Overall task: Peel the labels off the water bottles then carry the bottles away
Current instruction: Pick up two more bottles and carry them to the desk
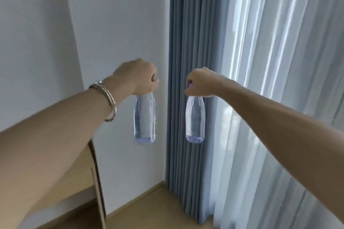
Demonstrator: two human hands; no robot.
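Two clear water bottles hang upright in the air in front of me, both bare of labels. My left hand (pixel 138 78), with a silver bangle on its wrist, grips the left bottle (pixel 144 119) by its top, and the cap is hidden inside the fist. My right hand (pixel 200 82) grips the right bottle (pixel 195 119) by its neck, with a bit of the pale cap showing between the fingers. The bottles hang side by side, apart from each other, well above the floor.
A white wall (pixel 115 33) stands straight ahead. Grey-blue curtains (pixel 188 42) and sheer white curtains (pixel 279 61) hang to the right. The edge of a light wooden piece of furniture (pixel 96 182) is at the lower left, and wooden floor (pixel 158 208) lies below.
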